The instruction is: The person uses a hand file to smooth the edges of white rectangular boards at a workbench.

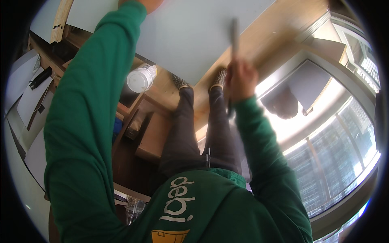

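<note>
The right hand (242, 79) is closed around a slim grey tool (234, 34) over a pale flat rectangular panel (190, 36). The left hand (150, 4) presses the panel's top edge, its fingers cut off from view. A white plastic tub (139, 79) lies nearby.

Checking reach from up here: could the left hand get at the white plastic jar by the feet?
Probably not as things stand: the left hand is pressed against the pale panel, and the white plastic jar sits far below.
</note>
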Demonstrator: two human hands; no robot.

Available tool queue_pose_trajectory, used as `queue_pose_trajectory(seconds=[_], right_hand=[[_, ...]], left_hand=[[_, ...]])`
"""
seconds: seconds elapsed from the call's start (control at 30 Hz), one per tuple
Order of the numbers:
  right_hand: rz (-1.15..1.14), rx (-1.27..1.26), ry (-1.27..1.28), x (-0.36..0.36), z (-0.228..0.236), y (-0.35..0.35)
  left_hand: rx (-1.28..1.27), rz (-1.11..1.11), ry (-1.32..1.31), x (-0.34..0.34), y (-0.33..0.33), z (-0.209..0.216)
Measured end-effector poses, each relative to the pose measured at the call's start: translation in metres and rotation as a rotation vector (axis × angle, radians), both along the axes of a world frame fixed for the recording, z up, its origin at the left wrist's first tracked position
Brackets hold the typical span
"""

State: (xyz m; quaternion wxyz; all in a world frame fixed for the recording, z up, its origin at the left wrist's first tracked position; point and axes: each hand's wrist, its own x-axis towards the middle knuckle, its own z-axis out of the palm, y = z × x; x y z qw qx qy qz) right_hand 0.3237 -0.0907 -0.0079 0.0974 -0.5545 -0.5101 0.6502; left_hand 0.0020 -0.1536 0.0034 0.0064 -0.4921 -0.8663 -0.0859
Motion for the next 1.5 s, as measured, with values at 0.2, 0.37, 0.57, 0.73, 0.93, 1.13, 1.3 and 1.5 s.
queue_pose_trajectory(seconds=[0.2,0.37,0.57,0.73,0.93,1.13,1.3,1.5], right_hand=[[0.746,0.047,-0.030,0.084,0.020,-0.103],[0.760,0.022,-0.059,0.089,0.030,-0.088],[0.575,-0.050,-0.036,0.088,0.028,-0.070],[0.497,0.133,-0.037,0.089,-0.001,-0.073],[0.537,0.141,0.002,0.068,0.002,-0.067],[0.508,0.257,0.002,0.077,-0.009,-0.073],[0.502,0.171,-0.035,0.042,0.011,-0.072],[0.463,0.244,-0.076,0.066,0.005,-0.082]], left_hand=[[0.004,0.009,-0.005,0.001,0.001,-0.002],[0.014,0.001,0.019,0.001,-0.007,-0.002],[0.034,-0.004,0.028,0.000,0.000,-0.002],[0.047,0.002,0.013,0.000,-0.004,-0.008],[0.049,-0.001,0.026,0.000,-0.002,-0.007],[0.021,0.016,0.006,0.001,0.000,-0.004],[0.025,0.019,0.008,0.001,-0.003,-0.008],[0.011,0.018,0.022,-0.001,0.001,-0.005]])
